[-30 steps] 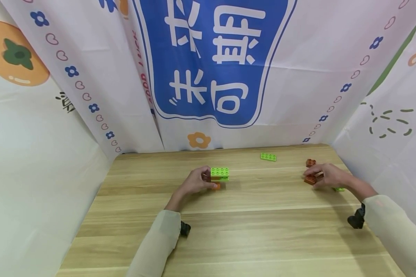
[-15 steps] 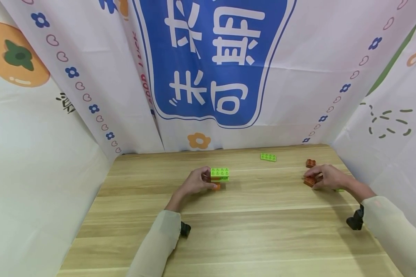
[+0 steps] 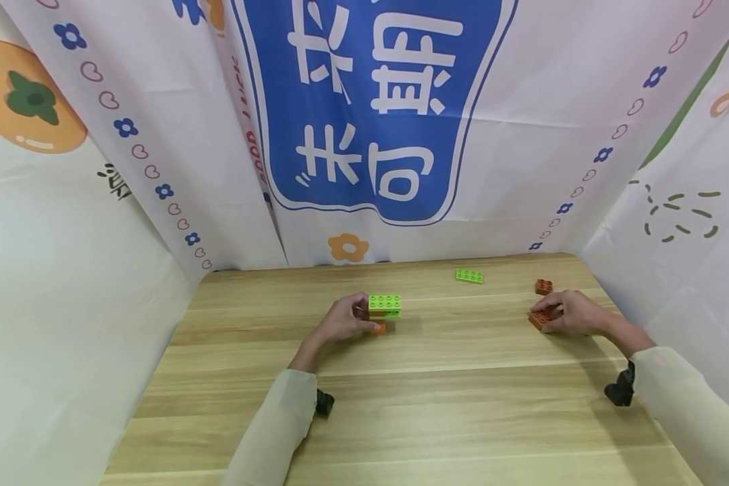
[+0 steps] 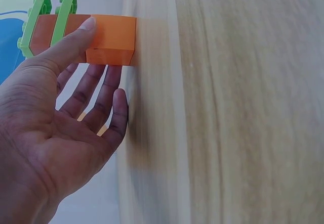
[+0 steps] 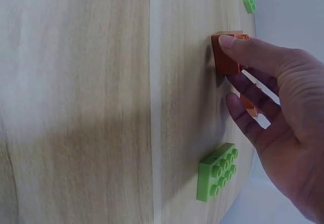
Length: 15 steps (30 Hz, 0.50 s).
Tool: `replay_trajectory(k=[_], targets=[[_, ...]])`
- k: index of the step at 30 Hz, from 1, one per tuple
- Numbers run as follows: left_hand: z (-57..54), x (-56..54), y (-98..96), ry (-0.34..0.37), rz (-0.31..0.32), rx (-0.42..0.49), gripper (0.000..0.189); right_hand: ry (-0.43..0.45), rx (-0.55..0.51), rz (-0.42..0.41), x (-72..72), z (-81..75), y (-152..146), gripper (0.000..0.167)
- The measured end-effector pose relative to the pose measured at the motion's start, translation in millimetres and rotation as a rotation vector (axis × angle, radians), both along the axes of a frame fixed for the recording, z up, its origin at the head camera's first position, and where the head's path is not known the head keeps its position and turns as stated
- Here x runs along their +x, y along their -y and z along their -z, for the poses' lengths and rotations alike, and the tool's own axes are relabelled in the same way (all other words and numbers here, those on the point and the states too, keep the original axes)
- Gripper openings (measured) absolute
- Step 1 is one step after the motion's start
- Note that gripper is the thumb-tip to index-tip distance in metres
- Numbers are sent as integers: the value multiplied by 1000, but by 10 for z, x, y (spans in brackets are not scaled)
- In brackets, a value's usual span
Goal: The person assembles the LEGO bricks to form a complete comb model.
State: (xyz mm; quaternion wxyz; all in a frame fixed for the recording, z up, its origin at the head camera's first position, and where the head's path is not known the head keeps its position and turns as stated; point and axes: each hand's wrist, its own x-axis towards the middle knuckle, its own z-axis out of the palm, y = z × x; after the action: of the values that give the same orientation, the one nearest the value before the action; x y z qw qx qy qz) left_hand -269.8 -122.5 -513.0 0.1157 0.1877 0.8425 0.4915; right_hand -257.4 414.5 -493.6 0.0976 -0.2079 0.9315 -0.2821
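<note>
In the head view my left hand (image 3: 341,318) holds a stack of toy building blocks (image 3: 385,305) from its left side. The left wrist view shows its layers: an orange block (image 4: 114,32) at the table end, then brown blocks alternating with two thin green plates (image 4: 62,17). The thumb lies along the orange and brown sides, with the fingers behind. Over on the right, my right hand (image 3: 574,312) pinches a brown building block (image 5: 226,59) between thumb and fingers, close over the table. Studs show on that block's upper face.
Another brown block (image 3: 544,287) sits just behind my right hand. A green studded plate (image 3: 469,276) lies near the table's back edge. A second green studded piece (image 5: 216,173) is on the table beside the right hand. Printed cloth hangs around the wooden table (image 3: 401,418).
My right hand has shifted slightly left, and the brown block in its fingers has turned a little. The left hand and its stack have stayed in place.
</note>
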Motion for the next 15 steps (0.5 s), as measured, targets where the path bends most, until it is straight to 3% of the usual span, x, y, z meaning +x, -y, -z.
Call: replay_trajectory(k=[15], targets=[[16, -13, 3, 5, -5, 9, 33, -30, -7, 23, -18, -38, 111, 37]])
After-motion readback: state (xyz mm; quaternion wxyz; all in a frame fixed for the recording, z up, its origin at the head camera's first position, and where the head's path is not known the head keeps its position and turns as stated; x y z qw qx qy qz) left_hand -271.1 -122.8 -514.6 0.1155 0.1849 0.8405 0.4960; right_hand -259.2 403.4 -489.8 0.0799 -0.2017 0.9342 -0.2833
